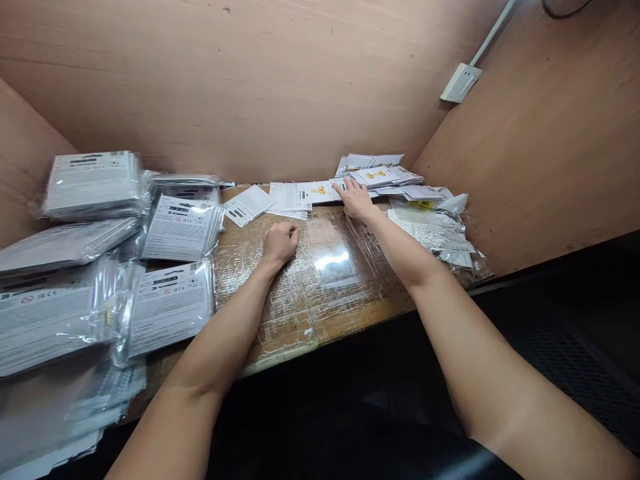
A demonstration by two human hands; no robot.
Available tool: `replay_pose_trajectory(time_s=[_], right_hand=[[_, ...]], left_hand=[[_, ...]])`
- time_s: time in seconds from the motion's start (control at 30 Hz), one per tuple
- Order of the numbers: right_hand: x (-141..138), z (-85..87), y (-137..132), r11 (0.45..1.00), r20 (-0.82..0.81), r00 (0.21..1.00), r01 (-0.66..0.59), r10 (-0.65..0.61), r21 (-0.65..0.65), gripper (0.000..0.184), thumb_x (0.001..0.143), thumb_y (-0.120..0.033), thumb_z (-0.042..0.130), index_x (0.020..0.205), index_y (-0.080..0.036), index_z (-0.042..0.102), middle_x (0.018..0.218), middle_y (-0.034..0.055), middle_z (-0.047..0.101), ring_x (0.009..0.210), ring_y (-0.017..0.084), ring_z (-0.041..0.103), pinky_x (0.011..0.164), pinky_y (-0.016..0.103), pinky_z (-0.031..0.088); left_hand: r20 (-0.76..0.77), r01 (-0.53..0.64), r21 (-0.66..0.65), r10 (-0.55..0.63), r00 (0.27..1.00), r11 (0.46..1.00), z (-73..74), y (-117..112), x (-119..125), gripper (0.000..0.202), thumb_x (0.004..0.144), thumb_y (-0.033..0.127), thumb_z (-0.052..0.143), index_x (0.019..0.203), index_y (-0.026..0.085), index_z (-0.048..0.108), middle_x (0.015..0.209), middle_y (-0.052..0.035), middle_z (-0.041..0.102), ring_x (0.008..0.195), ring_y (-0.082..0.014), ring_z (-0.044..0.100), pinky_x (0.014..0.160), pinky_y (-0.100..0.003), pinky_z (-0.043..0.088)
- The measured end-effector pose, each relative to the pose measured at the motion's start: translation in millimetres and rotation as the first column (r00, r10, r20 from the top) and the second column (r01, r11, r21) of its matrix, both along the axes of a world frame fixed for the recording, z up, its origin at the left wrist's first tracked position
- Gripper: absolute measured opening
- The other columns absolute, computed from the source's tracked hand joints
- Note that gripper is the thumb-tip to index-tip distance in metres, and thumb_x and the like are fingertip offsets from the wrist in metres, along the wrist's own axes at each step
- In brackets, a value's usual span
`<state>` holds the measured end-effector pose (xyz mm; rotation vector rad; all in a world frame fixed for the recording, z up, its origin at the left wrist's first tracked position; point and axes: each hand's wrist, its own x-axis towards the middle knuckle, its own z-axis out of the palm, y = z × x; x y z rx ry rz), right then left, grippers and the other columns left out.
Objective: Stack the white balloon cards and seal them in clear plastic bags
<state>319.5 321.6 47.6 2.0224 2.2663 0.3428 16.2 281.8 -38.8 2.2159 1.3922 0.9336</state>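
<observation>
My left hand (280,244) rests closed as a loose fist on the taped table top (340,293), holding nothing. My right hand (355,198) lies flat with fingers apart, its fingertips touching a spread of white printed cards (320,195) with yellow marks. More cards lie fanned out behind and beside it. A loose white card (247,205) sits a little beyond my left hand. To the left of both hands are stacks of plastic-wrapped printed packets (170,307).
A heap of crumpled clear plastic bags with white sheets (430,233) lies at the right. Wood-panel walls (210,80) enclose the back and sides, with a white wall socket (461,83) and conduit at upper right. The table's front edge drops to darkness.
</observation>
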Motion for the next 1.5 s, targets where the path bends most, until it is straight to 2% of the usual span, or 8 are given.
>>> replay_pose_trajectory(time_s=[0.2,0.43,0.57,0.8,0.97,1.1,1.37,1.5], right_hand=[[12.9,19.0,17.7,0.998,0.173,0.985,-0.021,0.031,-0.062,0.060,0.107,-0.020,0.046,0.166,-0.010,0.050,0.141,0.0268,0.070,0.126,0.041,0.062,0.111,0.055,0.036],[30.9,40.8,-82.5,0.974,0.226,0.965,-0.169,0.133,0.149,0.054,0.110,-0.015,0.035,0.156,-0.002,0.060,0.131,0.0310,0.072,0.114,0.039,0.062,0.095,0.053,0.041],[12.7,9.4,-157.8,0.910,0.226,0.914,-0.378,0.338,0.169,0.051,0.114,-0.016,0.034,0.156,-0.009,0.061,0.133,0.0252,0.075,0.111,0.035,0.064,0.087,0.046,0.042],[22.4,-56.5,-220.8,0.832,-0.127,0.827,-0.522,0.548,0.188,0.030,0.109,-0.012,0.050,0.122,-0.015,0.077,0.126,0.0167,0.079,0.110,0.027,0.071,0.098,0.042,0.057],[40.3,-54.1,-239.0,0.861,-0.168,0.872,-0.393,0.460,0.322,0.027,0.109,-0.017,0.055,0.116,-0.020,0.081,0.121,0.0123,0.083,0.112,0.029,0.071,0.098,0.045,0.062],[49.3,-44.4,-257.4,0.839,-0.142,0.906,-0.299,0.400,0.454,0.032,0.108,-0.017,0.057,0.128,-0.023,0.081,0.125,0.0118,0.084,0.101,0.028,0.075,0.091,0.045,0.065],[20.7,-21.3,-242.1,0.414,0.061,0.602,-0.616,0.796,0.670,0.038,0.105,-0.010,0.064,0.139,-0.023,0.076,0.135,0.0135,0.080,0.127,0.028,0.077,0.102,0.046,0.070],[-6.6,1.0,-195.3,0.593,-0.096,0.646,-0.618,0.757,0.516,0.035,0.111,-0.015,0.057,0.142,-0.022,0.072,0.140,0.0132,0.077,0.129,0.027,0.074,0.105,0.051,0.068]], left_hand=[[0.015,-0.012,0.040,0.012,1.000,0.999,0.4,-2.1,3.3,0.029,0.103,0.029,0.055,0.095,0.017,0.080,0.104,-0.0154,0.083,0.101,-0.0330,0.073,0.100,-0.047,0.056],[0.029,0.068,0.278,-0.079,0.996,0.958,19.9,-30.3,15.5,0.041,0.104,0.036,0.062,0.137,0.015,0.074,0.157,-0.0213,0.066,0.147,-0.0378,0.058,0.126,-0.052,0.043],[-0.278,0.297,0.225,-0.231,0.932,0.928,34.1,-72.0,29.4,0.092,0.092,0.051,0.081,0.171,0.018,0.046,0.182,-0.0230,0.034,0.170,-0.0493,0.025,0.133,-0.065,0.028],[-0.527,0.509,-0.006,-0.435,0.730,0.861,25.8,-89.9,34.6,0.058,0.106,0.024,0.052,0.164,0.023,0.057,0.162,-0.0200,0.061,0.150,-0.0399,0.058,0.121,-0.052,0.048],[-0.252,0.616,-0.150,-0.633,0.732,0.773,33.8,-66.6,23.1,0.057,0.093,0.030,0.074,0.149,0.025,0.072,0.154,-0.0156,0.070,0.144,-0.0408,0.064,0.126,-0.052,0.046],[0.334,0.452,-0.258,-0.360,0.871,0.854,46.3,-45.1,5.1,0.036,0.097,0.051,0.074,0.111,0.019,0.085,0.114,-0.0123,0.084,0.118,-0.0373,0.077,0.108,-0.048,0.060],[0.803,0.561,-0.525,0.154,0.575,0.641,52.7,-36.9,-16.6,0.049,0.082,0.050,0.092,0.113,0.016,0.075,0.108,-0.0144,0.084,0.097,-0.0309,0.082,0.092,-0.046,0.070],[0.853,0.730,-0.432,-0.022,0.521,0.529,52.2,-46.2,-13.0,0.061,0.071,0.049,0.101,0.113,0.012,0.077,0.114,-0.0201,0.084,0.103,-0.0362,0.083,0.096,-0.047,0.070]])
